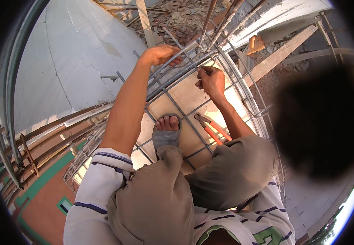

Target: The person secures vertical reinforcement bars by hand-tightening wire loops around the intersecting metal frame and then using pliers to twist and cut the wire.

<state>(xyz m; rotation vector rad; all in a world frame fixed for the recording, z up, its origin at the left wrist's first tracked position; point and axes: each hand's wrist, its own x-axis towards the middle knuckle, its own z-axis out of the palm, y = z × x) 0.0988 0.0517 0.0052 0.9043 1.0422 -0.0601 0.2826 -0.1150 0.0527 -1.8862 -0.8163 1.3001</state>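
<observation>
My right hand is closed in a pinch over the steel bar grid. Thin tie wires hang down from its fingers. Farther left, my left hand reaches past the grid's far edge with its fingers stretched out, partly behind a bar; I see nothing held in it. Below my right hand, a pair of end-cutting nippers with orange handles lies on the grid, jaws toward the far side. My sandalled foot rests on the grid, left of the nippers.
Pale boards lie under the grid. Upright steel bars rise at the far corner. A grey sloping surface spreads to the left, and timber planks cross at the right. Broken rubble lies beyond. A dark blur hides part of the right.
</observation>
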